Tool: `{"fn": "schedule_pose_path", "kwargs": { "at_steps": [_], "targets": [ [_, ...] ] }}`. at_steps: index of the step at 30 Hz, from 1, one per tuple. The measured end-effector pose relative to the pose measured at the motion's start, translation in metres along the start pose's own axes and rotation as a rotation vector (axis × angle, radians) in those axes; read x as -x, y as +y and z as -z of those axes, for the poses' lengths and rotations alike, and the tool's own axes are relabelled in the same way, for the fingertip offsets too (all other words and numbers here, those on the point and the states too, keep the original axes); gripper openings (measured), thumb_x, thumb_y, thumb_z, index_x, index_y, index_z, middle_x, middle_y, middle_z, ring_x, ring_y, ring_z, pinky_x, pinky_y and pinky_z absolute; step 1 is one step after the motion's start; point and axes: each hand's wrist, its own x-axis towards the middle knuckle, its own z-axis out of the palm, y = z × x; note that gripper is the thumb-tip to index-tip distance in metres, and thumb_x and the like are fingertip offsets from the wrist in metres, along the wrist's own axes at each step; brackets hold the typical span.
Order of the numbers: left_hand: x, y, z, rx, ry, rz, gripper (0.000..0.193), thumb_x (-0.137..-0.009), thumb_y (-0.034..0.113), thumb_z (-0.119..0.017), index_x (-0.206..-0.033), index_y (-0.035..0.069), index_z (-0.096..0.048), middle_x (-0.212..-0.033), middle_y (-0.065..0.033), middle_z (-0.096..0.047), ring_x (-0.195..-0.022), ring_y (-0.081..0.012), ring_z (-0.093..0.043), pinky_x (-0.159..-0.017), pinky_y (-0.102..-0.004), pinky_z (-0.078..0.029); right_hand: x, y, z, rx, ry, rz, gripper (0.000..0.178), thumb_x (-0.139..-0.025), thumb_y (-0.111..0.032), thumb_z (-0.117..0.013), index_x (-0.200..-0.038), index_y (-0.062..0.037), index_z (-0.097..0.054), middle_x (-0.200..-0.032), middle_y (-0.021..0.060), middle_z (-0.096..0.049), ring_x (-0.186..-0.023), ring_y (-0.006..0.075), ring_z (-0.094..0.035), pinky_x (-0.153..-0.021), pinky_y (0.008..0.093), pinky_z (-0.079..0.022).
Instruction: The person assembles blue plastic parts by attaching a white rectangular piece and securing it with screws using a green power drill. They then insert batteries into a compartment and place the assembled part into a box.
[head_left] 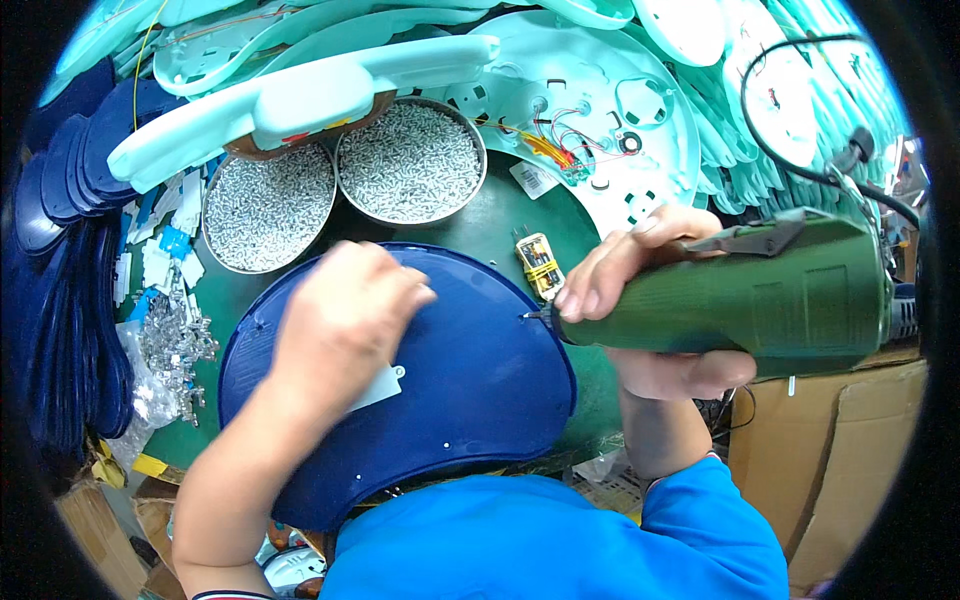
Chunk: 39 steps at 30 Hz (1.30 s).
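Observation:
My right hand [640, 260] is wrapped round a green electric screwdriver [730, 295]. Its bit [535, 315] points left, over the right rim of a dark blue curved plastic panel [470, 370]. Above that panel my left hand [345, 305] is closed, thumb and fingertips together. Whatever is pinched there, if anything, is too small to make out. A flat white tab with a hole [385, 388] lies on the panel, partly covered by my left forearm. Two round tins of small silvery screws, the left tin [270, 210] and the right tin [410, 165], stand beyond the panel.
Pale green plastic shells [600, 80] with wires are piled at the back. Stacked dark blue panels [70, 320] and loose metal parts [178, 345] lie left. A small yellow-banded part [540, 265] sits on the green table [540, 215]. A black cable [760, 140] hangs right, above cardboard [850, 450].

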Motion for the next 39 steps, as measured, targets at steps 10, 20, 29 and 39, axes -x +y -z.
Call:
{"fn": "schedule_pose_path", "kwargs": {
  "at_steps": [10,20,29,39],
  "targets": [
    [-0.001,0.034,-0.044,0.14,-0.117,-0.084,0.015,-0.075,0.013,-0.078,-0.085,0.008,-0.068,-0.08,-0.0043,-0.054,-0.077,-0.023,-0.056,-0.069,-0.036,-0.049,-0.009,-0.005,0.009,-0.004,-0.215,-0.147,0.111,-0.075,-0.089,-0.057,-0.131,0.0054,-0.046,-0.08,0.0137,-0.063,-0.069,0.0233,-0.064,-0.062,0.0354,-0.056],
    [0.009,0.074,-0.058,0.232,-0.136,-0.124,0.019,-0.072,0.016,-0.081,-0.075,0.011,-0.063,-0.08,-0.0037,-0.054,-0.077,-0.0222,-0.056,-0.068,-0.0358,-0.048,0.041,-0.025,0.021,-0.267,-0.103,0.112,0.107,-0.078,-0.086,-0.057,-0.134,0.0043,-0.041,-0.076,0.0123,-0.061,-0.066,0.0242,-0.064,-0.061,0.0371,-0.057],
    [0.023,0.075,-0.053,0.274,-0.25,-0.254,0.024,-0.073,0.023,-0.082,-0.08,0.008,-0.064,-0.122,-0.0091,-0.068,-0.121,-0.0314,-0.061,-0.109,-0.0527,-0.045,0.064,-0.023,0.036,-0.338,-0.264,0.04,0.106,-0.074,-0.084,-0.064,-0.128,0.0043,-0.045,-0.075,0.0127,-0.062,-0.066,0.0251,-0.065,-0.061,0.0374,-0.057],
    [0.019,0.064,-0.05,0.415,-0.251,-0.138,0.026,-0.075,0.016,-0.082,-0.087,0.004,-0.062,-0.111,-0.0113,-0.069,-0.105,-0.0299,-0.067,-0.097,-0.0414,-0.053,0.042,-0.012,0.035,-0.352,-0.256,-0.027,0.112,-0.075,-0.089,-0.056,-0.132,0.0059,-0.046,-0.071,0.0117,-0.061,-0.065,0.0234,-0.065,-0.059,0.0366,-0.057]
  ]
}}
